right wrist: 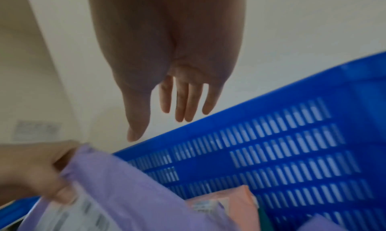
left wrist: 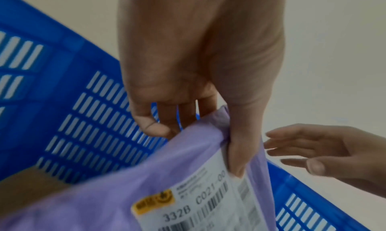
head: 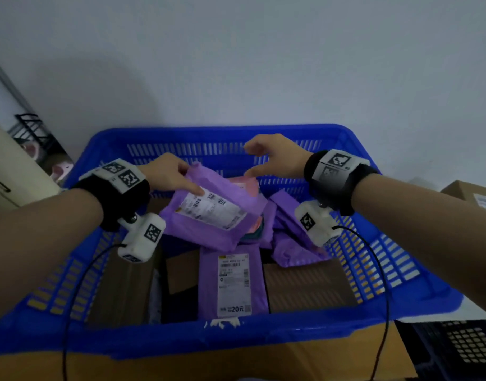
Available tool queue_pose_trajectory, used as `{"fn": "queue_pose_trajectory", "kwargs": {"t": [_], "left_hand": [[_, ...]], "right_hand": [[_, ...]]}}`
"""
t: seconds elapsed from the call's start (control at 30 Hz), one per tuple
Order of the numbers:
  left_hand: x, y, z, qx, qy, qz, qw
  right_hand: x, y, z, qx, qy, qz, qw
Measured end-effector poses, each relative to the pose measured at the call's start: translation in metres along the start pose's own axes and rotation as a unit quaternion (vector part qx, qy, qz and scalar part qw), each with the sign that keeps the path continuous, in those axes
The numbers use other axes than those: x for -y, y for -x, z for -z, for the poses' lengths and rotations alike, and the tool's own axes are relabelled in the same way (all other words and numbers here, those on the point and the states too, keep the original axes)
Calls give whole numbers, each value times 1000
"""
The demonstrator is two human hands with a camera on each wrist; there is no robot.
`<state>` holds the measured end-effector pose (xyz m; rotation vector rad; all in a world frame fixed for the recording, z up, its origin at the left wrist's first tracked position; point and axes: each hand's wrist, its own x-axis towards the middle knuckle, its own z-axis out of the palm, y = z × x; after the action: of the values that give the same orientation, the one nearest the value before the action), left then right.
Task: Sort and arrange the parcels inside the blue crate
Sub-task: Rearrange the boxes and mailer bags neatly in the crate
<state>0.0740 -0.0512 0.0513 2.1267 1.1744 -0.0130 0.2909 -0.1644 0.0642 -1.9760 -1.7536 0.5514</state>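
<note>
Parcel (head: 209, 204) pinched between left hand (head: 167, 171) thumb and fingers (left wrist: 185, 114).

Plain pale wall (head: 236, 64), cream cabinet (head: 5, 171) at left, dim light

Both forearms reach forward, each wrist strapped with a black band. The left hand (head: 167, 174) pinches with its thumb laid flat on top; the right hand (head: 275, 158) hangs empty, fingers (right wrist: 188, 102) straight, thumb spread apart

My left hand (head: 169, 174) pinches a lilac parcel (head: 209, 218) with a white barcoded label (head: 213, 209); blue slotted crate (head: 373, 314); a pink parcel (right wrist: 229, 203) beneath.
</note>
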Motion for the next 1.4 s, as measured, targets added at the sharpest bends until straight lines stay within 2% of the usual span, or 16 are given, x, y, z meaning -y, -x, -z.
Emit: {"fn": "queue_pose_trajectory", "kwargs": {"t": [0.1,0.17,0.37,0.5,0.67,0.77,0.9,1.07,1.17,1.27,1.33,1.4], "left_hand": [[-18,-2,11,9,-6,-22,1000],[-26,-5,18,0,0,-37,999],[-29,-13,21,-1,58,-59,997],[-22,-13,15,30,66,-53,996],[9,-13,2,137,-20,6,990],[31,-16,-15,180,-14,14,983],[47,-24,-38,187,118,88,971],[50,-29,-63,245,98,116,957],[54,-35,-76,259,62,125,956],[56,-38,-85,279,32,134,950],[56,-41,-90,282,23,137,949],[55,-44,-94,278,19,138,950]], "right_hand": [[20,-8,-10,67,10,16,998],[26,-13,-16,84,20,23,996],[20,-16,-27,43,-13,28,999],[0,-10,-32,67,-107,-30,992],[-29,11,-48,132,-271,-103,948],[-45,23,-59,176,-349,-166,905],[-63,30,-81,235,-361,-247,868],[-73,38,-109,309,-333,-302,838],[-75,40,-118,336,-280,-316,842],[-71,34,-111,373,-205,-298,854],[-71,24,-103,349,-165,-287,877],[-74,14,-100,280,-156,-270,908]]}}
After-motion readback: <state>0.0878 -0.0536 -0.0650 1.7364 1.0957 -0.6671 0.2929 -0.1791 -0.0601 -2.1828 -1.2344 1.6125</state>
